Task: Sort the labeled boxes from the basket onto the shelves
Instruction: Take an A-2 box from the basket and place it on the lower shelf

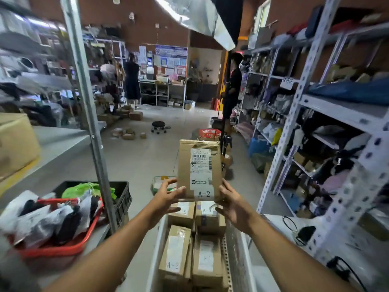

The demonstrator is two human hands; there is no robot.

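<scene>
Currently both hands, left (166, 194) and right (231, 202), pinch the flat brown cardboard box marked A-2 (200, 167) upright above the white basket (156, 247); fingertip-only grip at its bottom edge could let it tip back.

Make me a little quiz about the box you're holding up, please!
1. What code is handwritten at the bottom of the label on the held box?
2. True or false: only the right hand is at the box; the left hand hangs at the person's side.
3. Where is the red basket full of bagged parcels? A) on the left shelf B) on the floor in the aisle C) on top of the right shelf

Key: 1. A-2. 2. False; both hands are up at the box's lower corners. 3. A.
</scene>
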